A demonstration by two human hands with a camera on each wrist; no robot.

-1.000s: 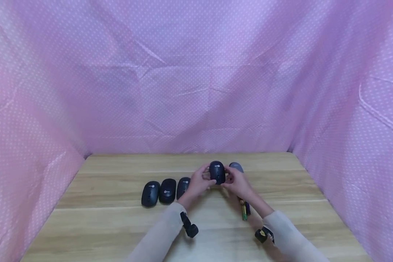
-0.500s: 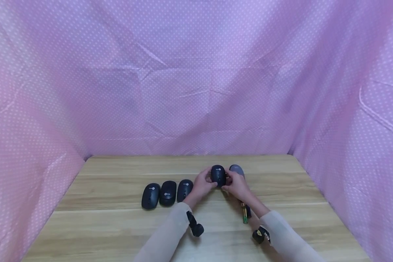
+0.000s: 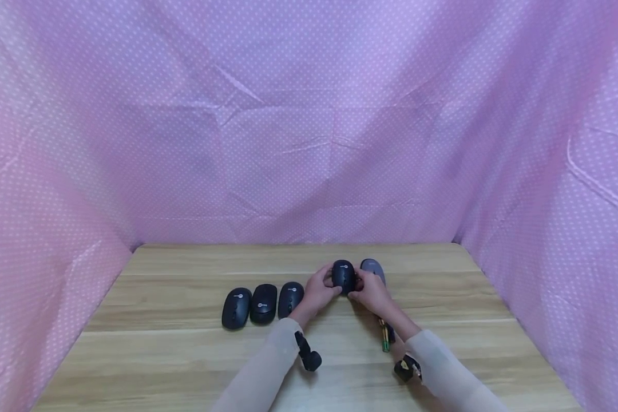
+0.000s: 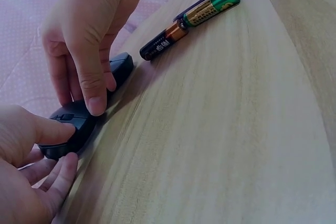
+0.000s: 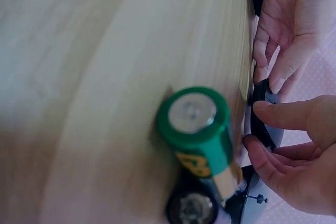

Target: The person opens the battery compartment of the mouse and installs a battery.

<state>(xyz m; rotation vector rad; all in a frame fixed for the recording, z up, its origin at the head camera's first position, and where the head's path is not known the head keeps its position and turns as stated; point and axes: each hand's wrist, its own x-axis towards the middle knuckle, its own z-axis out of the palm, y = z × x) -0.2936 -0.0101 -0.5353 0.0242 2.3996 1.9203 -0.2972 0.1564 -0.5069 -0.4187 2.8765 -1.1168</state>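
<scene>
A black computer mouse [image 3: 343, 277] is held between both hands near the back of the table, its buttons and wheel visible in the left wrist view. My left hand [image 3: 319, 292] grips its left side, with the thumb [image 4: 58, 130] on top and fingers under the edge. From the other side, my right hand [image 3: 375, 293] pinches it between thumb and fingers. In the right wrist view the mouse [image 5: 265, 114] is seen edge-on, low at the table surface; whether it touches the wood is hard to tell.
Three black mice [image 3: 264, 304] stand in a row to the left. A grey mouse [image 3: 373, 266] lies beyond the right hand. Several batteries [image 4: 210, 10], one green and gold, lie under the right forearm. Pink dotted cloth [image 3: 309, 143] surrounds the wooden table [image 3: 175, 355].
Both hands have shifted slightly right and toward me, lowering the black mouse a little. Over the last half second they have barely moved.
</scene>
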